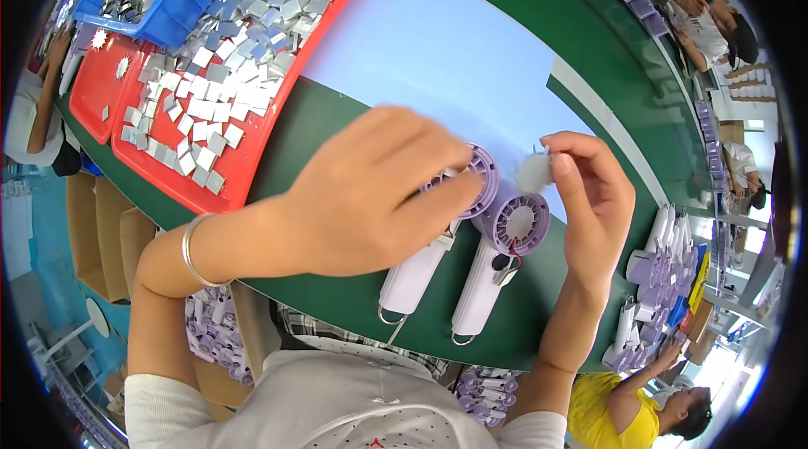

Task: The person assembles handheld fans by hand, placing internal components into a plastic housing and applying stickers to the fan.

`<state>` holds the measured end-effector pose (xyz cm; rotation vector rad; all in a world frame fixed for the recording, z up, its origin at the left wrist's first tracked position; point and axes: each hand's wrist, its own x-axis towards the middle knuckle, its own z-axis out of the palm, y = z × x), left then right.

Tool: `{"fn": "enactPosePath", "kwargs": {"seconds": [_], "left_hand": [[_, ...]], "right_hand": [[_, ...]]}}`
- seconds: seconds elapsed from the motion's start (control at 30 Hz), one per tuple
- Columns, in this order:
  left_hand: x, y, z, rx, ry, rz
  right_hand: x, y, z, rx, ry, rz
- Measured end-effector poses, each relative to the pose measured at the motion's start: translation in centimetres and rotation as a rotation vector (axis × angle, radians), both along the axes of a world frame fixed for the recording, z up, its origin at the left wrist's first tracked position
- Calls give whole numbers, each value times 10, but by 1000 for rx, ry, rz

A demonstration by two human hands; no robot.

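While the left hand [362, 196] is pressed, fingers curled, on the head of one handheld fan [421, 260], a small white fan blade [533, 171] is pinched by the right hand [593, 196] just above a second fan [497, 260]. Both fans lie side by side on the green table [337, 133] (a pale blue sheet [438, 53] beyond). Two red trays [244, 171] of silver squares and one blue bin [181, 3] are set farther off.

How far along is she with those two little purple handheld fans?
Done: nothing clearly finished; both lie side by side. In hand: the left hand steadies the left fan; the right hand pinches a small white impeller. Left: the right fan is open, wires showing.
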<state>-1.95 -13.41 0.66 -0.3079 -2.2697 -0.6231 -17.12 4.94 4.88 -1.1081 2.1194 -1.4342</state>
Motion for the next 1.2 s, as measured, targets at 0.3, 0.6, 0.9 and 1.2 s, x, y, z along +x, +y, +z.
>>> {"fn": "enactPosePath", "kwargs": {"seconds": [0.3, 0.6, 0.9, 1.2], "left_hand": [[22, 16, -33, -109, -48, 114], [23, 20, -38, -85, -46, 115], [22, 21, -40, -51, -45, 120], [22, 19, -40, -41, -42, 106]], "right_hand": [[32, -11, -18, -72, 18, -183], [38, -15, -20, 47, 190, -128], [42, -12, -19, 100, 258, -127], [50, -13, -18, 235, 760, -73]]}}
